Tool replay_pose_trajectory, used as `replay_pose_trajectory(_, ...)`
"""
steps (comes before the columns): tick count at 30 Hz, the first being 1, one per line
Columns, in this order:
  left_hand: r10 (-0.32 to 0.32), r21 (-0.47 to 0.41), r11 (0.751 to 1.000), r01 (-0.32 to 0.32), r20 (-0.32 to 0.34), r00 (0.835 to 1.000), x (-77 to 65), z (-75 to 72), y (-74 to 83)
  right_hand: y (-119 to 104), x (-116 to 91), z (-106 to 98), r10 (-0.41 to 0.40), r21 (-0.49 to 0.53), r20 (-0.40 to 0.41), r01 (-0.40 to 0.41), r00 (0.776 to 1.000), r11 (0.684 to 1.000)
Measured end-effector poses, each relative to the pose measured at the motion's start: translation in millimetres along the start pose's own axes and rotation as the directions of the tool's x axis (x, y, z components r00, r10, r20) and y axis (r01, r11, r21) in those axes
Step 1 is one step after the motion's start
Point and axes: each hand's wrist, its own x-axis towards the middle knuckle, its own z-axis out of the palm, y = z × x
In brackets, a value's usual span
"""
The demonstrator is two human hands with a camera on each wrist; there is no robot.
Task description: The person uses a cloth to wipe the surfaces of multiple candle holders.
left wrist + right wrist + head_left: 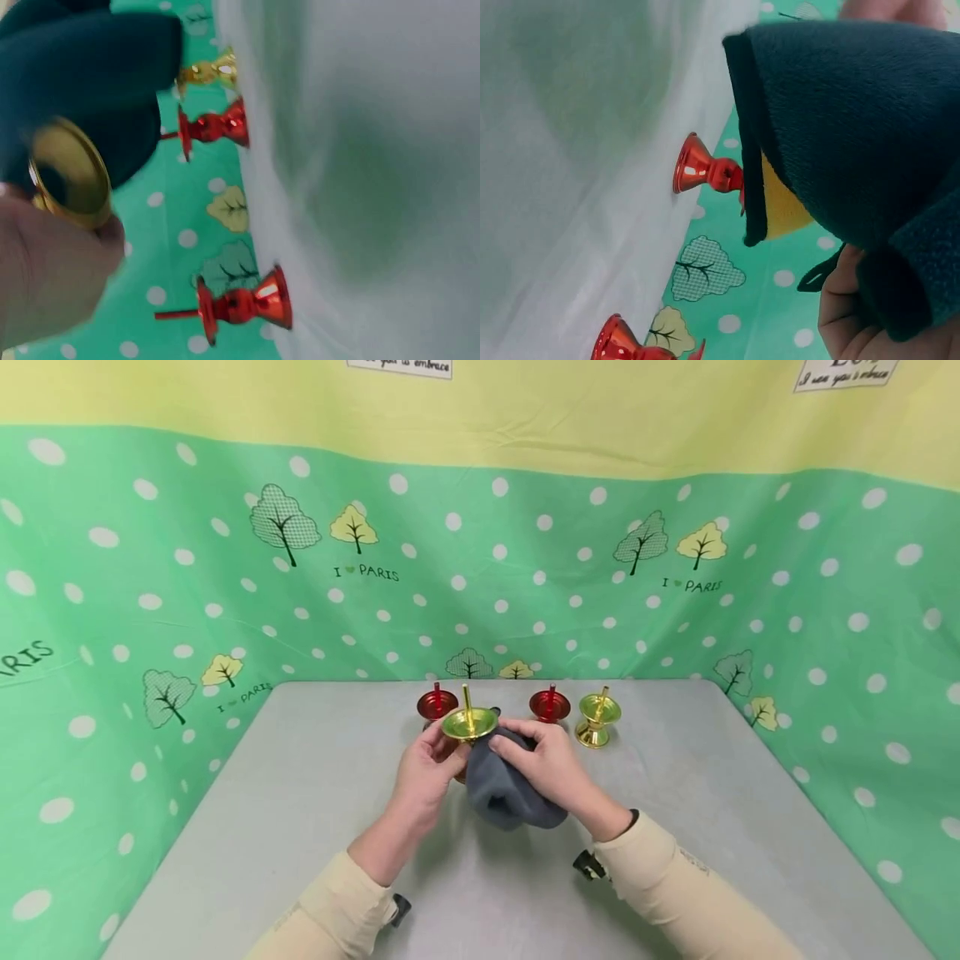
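My left hand (423,777) grips a shiny gold candle holder (470,724) around its stem, its dish and thin spike facing up above the table. From below, the left wrist view catches the round base (79,176) of that holder. Bunched in my right hand (553,764) is a dark grey-blue cloth (506,797), pressed against the holder's right side. The right wrist view shows a darker edging, a small loop and a yellow patch (784,202) on the cloth. It hides part of the holder's stem and some right-hand fingers.
Behind the hands, a red candle holder (437,702) stands left, partly covered by the held one. Another red holder (550,705) and a gold holder (597,722) stand right on the grey table (285,827). A green dotted curtain (525,610) surrounds the table's back and sides.
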Motion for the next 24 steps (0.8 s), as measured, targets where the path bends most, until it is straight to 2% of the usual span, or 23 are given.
replay_pose_trajectory(3,-0.005,0.02,1.0,0.004,0.061,0.998,0.3,-2.1,0.3,0.8,0.6,-2.3,0.025,0.003,0.002,-0.025,1.0,1.0)
replay_pose_trajectory(6,-0.017,0.062,0.998,0.013,0.07,0.997,-0.2,-1.7,1.9,-0.8,-2.2,-2.4,0.039,0.011,0.017,-0.039,0.999,0.999)
replay_pose_trajectory(8,-0.021,0.077,0.997,0.016,0.067,0.998,-1.1,-0.4,4.1,-2.6,-4.4,-2.0,0.021,0.011,0.018,-0.021,1.0,1.0)
replay_pose_trajectory(12,-0.01,0.048,0.999,0.009,0.03,0.999,-1.3,0.5,7.4,-6.4,-8.8,-2.0,-0.053,-0.047,0.062,0.056,0.997,0.997)
replay_pose_trajectory(15,0.004,0.038,0.999,-0.003,-0.022,1.0,-1.8,-1.1,8.8,-5.4,-10.2,-2.2,-0.144,-0.091,0.124,0.156,0.982,0.984)
replay_pose_trajectory(18,0.01,0.051,0.999,-0.009,-0.007,1.0,-3.5,-2.8,10.4,-0.9,-8.1,-2.7,-0.184,-0.081,0.108,0.193,0.977,0.978)
replay_pose_trajectory(20,0.014,0.051,0.999,-0.016,0.036,0.999,-4.3,-3.0,11.5,2.1,-5.8,-3.3,-0.165,-0.07,0.071,0.17,0.984,0.983)
replay_pose_trajectory(24,0.011,0.044,0.999,-0.016,0.112,0.994,-6.8,-2.1,12.0,3.8,-5.9,-4.3,-0.065,-0.061,0.047,0.068,0.997,0.996)
